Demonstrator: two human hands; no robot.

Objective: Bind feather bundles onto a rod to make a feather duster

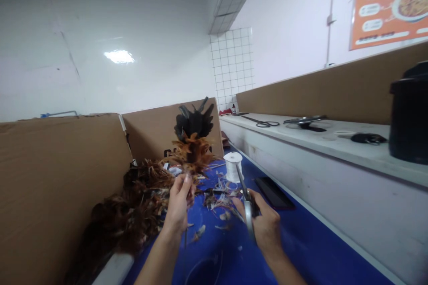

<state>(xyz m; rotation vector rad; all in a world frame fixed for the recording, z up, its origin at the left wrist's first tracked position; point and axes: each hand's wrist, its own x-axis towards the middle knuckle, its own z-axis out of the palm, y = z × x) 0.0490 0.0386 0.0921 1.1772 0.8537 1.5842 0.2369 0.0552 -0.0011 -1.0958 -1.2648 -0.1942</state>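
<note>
Over the blue table (314, 258), the L hand (180, 193) has its thumb & fingers pinched tight on the low end of the feather bunch (194, 144). The bunch stands up, black on top, brown below, w/ the box wall behind it. The R hand (267, 222) is wrapped round the scissors (246, 198), blades up, near the spool (233, 167) but well apart from the bunch. Can't tell for sure if the blades touch each other. A dark phone (274, 192) lies just right of the R hand; the big feather pile (133, 205) is on the L side, & loose bits (217, 198) lie btwn. To do this well, I'd say: keep the L pinch firm, b/c feathers may slip; don't squash the tips; hold the bunch straight; keep the blades away from the L fingers & phone.
</note>
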